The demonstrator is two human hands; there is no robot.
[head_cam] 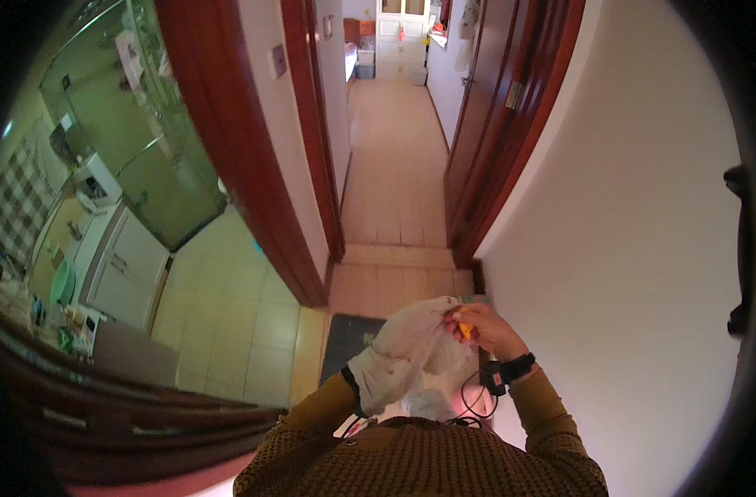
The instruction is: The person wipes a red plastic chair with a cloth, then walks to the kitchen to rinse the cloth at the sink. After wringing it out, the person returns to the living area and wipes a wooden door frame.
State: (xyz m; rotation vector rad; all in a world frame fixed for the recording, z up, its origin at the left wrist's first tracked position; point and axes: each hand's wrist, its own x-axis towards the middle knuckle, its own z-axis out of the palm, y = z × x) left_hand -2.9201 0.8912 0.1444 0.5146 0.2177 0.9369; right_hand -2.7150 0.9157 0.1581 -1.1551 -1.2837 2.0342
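A thin whitish cloth or bag [398,357] with dark spots is drawn over my left forearm and hides my left hand, so its fingers cannot be made out. My right hand [486,329] is closed around a small orange-yellow object [466,324], too blurred to name. Its fingertips also meet the far end of the whitish material. On my right wrist is a black strap [518,368] with a small black box [495,379] and a cable. Below my hands, pale translucent material [431,404] shows near my waist.
A dark mat [347,341] lies on the floor ahead to the left. The corridor floor [396,161] runs on past a brown door [486,93]. A white wall [620,248] stands close on the right. Leftward, a bathroom has a white cabinet [129,267] and green basin [62,282].
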